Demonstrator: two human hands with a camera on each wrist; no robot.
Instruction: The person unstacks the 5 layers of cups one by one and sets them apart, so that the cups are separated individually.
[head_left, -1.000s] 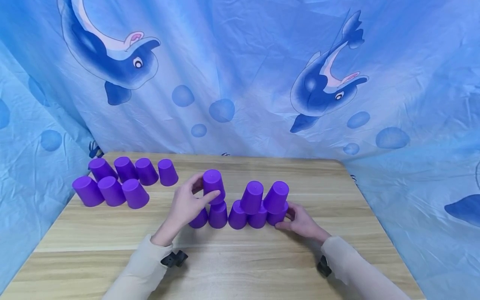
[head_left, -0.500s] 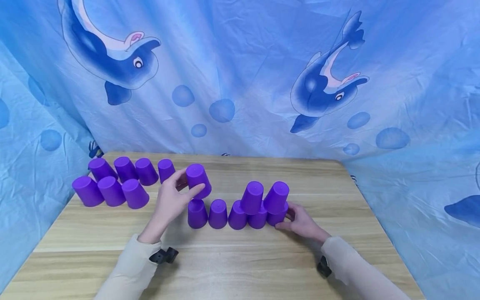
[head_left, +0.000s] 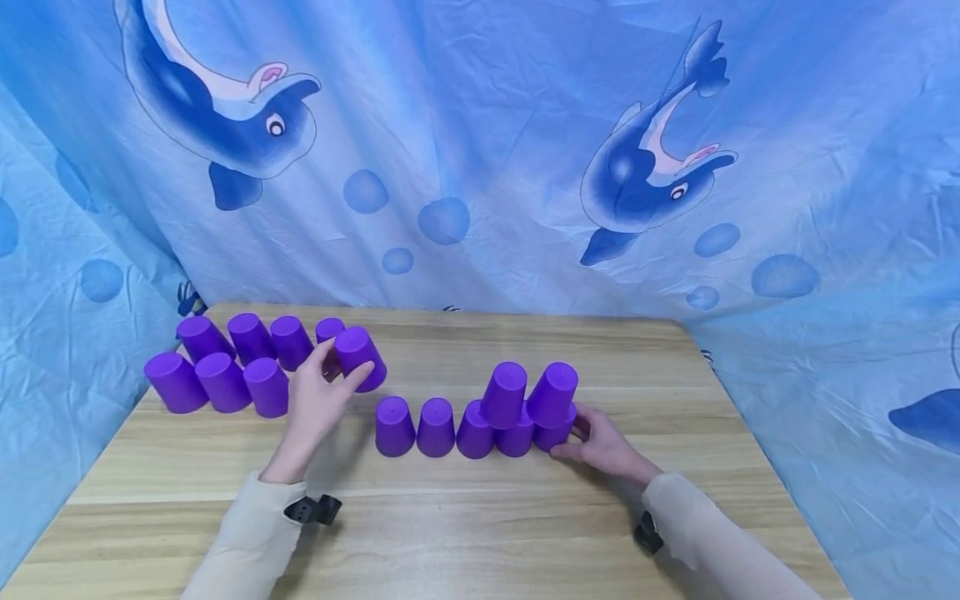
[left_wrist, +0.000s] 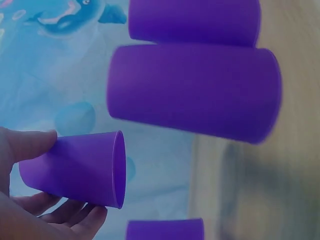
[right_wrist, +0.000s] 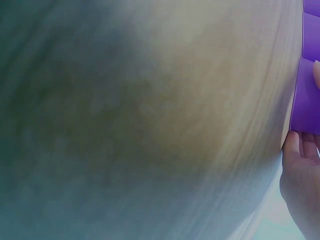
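Dolphin-print backdrop (head_left: 480,150) fills upper frame. Tabletop (head_left: 465,525) below. Loose cup cluster (head_left: 225,367) upper left of tabletop. Five-cup row, two cups stacked on top (head_left: 495,412), frame centre. Left hand (head_left: 315,400) grip wraps raised purple cup (head_left: 360,358), tilted, beside the cluster. Right hand (head_left: 600,442) fingers relaxed against row's right end cup (head_left: 555,433).

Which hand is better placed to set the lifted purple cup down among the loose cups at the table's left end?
Left. The left hand already grips the lifted cup right beside the loose cups. The right hand rests against the far end of the cup row.
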